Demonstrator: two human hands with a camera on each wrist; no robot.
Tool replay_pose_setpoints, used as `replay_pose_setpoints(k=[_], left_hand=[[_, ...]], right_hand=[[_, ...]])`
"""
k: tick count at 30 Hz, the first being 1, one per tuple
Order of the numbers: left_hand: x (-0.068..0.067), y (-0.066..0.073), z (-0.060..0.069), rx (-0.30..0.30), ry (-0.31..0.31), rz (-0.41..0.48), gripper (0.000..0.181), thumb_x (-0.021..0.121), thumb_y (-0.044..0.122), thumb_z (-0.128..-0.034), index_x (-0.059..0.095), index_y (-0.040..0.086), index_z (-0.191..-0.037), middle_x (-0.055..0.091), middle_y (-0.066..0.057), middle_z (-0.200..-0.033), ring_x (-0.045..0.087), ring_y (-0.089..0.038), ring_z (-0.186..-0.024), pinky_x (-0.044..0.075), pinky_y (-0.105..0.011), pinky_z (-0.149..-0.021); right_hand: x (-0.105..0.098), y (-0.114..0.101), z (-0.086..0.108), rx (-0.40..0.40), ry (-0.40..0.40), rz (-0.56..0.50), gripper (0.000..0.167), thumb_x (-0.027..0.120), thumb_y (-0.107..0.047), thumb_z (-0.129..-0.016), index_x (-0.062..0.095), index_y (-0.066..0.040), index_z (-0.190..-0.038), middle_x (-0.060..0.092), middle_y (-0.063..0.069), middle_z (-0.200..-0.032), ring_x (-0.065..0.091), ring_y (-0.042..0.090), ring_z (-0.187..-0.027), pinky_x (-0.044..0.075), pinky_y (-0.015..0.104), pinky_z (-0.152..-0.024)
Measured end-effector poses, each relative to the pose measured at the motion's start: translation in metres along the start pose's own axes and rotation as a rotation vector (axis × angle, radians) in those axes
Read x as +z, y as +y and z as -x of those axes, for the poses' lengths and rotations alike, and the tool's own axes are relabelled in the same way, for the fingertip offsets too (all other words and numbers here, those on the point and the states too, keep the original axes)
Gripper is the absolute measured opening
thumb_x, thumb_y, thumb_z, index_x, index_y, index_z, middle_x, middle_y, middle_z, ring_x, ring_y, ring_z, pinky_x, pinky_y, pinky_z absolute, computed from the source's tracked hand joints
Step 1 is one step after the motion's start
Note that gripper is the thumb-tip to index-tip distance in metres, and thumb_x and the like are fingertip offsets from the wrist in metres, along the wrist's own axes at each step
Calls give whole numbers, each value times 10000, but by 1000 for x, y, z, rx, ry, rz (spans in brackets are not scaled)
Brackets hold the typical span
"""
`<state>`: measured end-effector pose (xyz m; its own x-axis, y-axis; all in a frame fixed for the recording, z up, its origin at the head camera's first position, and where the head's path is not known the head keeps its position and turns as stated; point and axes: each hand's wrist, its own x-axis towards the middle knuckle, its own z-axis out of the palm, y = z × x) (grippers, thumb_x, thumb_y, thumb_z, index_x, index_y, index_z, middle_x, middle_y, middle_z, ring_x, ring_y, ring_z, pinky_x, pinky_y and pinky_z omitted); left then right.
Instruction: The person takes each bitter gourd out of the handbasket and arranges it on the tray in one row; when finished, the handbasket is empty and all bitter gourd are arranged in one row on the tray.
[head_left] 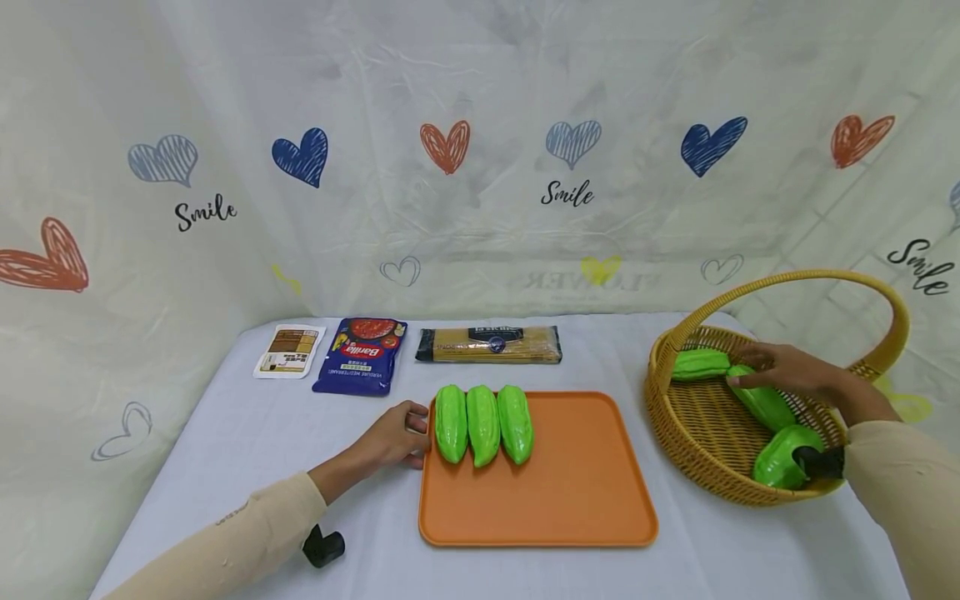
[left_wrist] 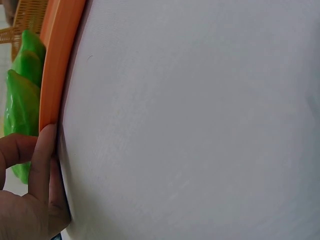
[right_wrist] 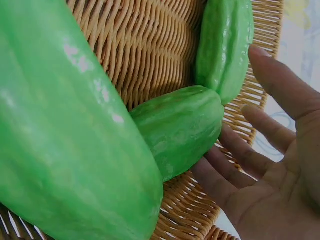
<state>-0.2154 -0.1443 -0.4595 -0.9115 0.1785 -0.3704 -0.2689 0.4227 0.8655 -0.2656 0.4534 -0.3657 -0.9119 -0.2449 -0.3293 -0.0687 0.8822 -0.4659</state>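
Note:
An orange tray lies on the table with three long, green, ridged fruits side by side at its upper left. My left hand holds the tray's left rim, its fingertips against the edge in the left wrist view. At the right, my right hand reaches into a wicker basket that holds three more green fruits. In the right wrist view the hand is spread, its fingertips beside a middle fruit and its thumb by another fruit. A third fruit fills the near left.
Along the table's back lie a small white-and-brown packet, a blue Barilla pouch and a pack of spaghetti. The basket's tall handle arches over the right forearm. A cloth printed with hearts hangs behind.

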Motion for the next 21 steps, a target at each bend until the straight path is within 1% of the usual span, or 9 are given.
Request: replay_pose_setpoints(k=[5, 8, 12, 17, 21], left_hand=[[1, 0, 0, 3, -3, -5, 565, 680, -6, -816, 484, -21, -1346, 576, -151, -1118, 649, -211, -859, 651, -335, -647], [1, 0, 1, 5, 0, -8, 564, 680, -5, -814, 488, -18, -1344, 578, -146, -1114, 650, -205, -849, 650, -331, -642], [2, 0, 2, 22, 6, 17, 566, 668, -31, -795, 490, -36, -1332, 572, -151, -1093, 648, -205, -831, 650, -345, -630], [3, 0, 2, 28, 13, 28, 558, 660, -43, -788, 495, -43, -1321, 569, -151, -1077, 645, -206, -823, 650, -349, -622], [2, 0, 2, 22, 13, 17, 560, 664, -37, -792, 495, -37, -1326, 572, -152, -1087, 646, -208, -833, 650, -347, -627]], right_hand=[[-1, 2, 0, 23, -19, 36, 795, 619, -421, -971, 320, 112, -1480, 331, 461, -1444, 337, 657, -1289, 507, 663, -930], [-1, 2, -1, 29, -21, 61, 788, 638, -425, -957, 356, 102, -1471, 333, 463, -1439, 332, 660, -1281, 488, 691, -935], [0, 4, -3, 15, -14, 90, 773, 676, -382, -937, 387, 118, -1450, 311, 469, -1444, 303, 675, -1281, 441, 734, -957], [1, 8, -6, -8, -4, 133, 746, 720, -312, -907, 417, 137, -1419, 318, 479, -1428, 308, 687, -1267, 423, 750, -964], [3, 11, -7, -12, 1, 136, 759, 733, -325, -895, 425, 127, -1421, 324, 480, -1424, 312, 689, -1263, 434, 744, -958]])
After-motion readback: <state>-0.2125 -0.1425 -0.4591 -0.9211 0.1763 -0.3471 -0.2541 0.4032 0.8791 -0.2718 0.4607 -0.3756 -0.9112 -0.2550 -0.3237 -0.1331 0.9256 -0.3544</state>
